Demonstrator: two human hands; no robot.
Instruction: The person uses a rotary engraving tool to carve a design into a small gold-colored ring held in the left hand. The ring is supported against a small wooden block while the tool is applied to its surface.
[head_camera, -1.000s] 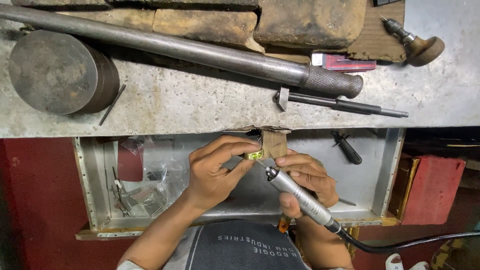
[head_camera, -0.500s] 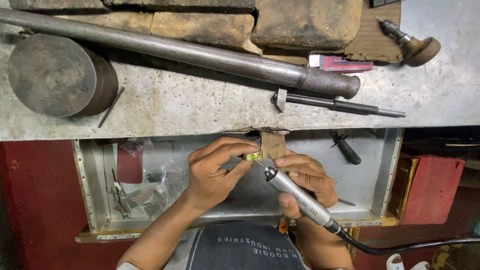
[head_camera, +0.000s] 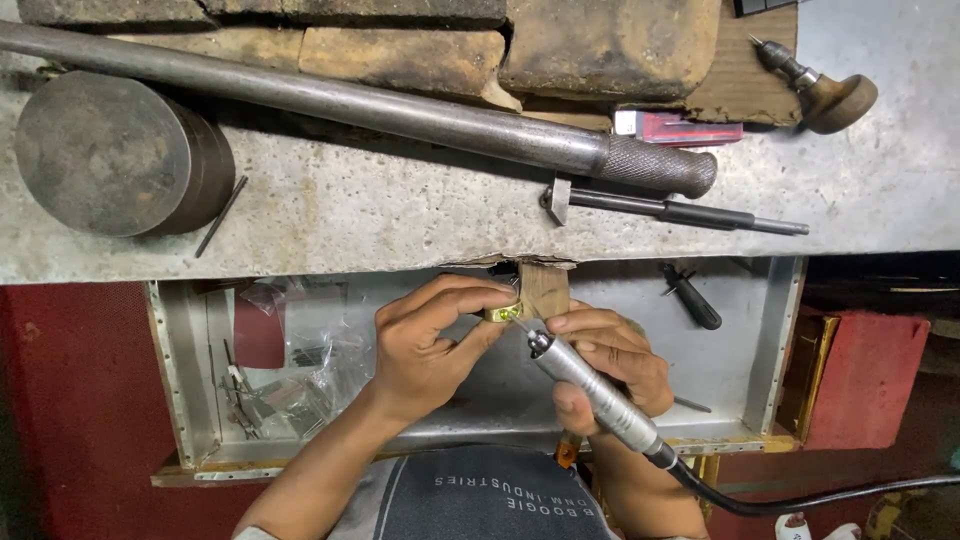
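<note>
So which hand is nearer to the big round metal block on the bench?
Left. The left hand pinches a small yellow piece below the bench edge, closer to the round metal block. The right hand, holding the rotary handpiece, sits farther away.

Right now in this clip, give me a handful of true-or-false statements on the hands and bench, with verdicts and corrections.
1. The left hand pinches a small gold-coloured piece against a wooden peg. True.
2. The right hand grips a hammer. False: it holds a slim metal rotary handpiece with a black cable.
3. A heavy round metal block sits at the bench's left end. True.
4. The long steel bar stands upright. False: it lies flat across the bench.
5. The tray under the bench holds clear plastic bags. True.
</note>
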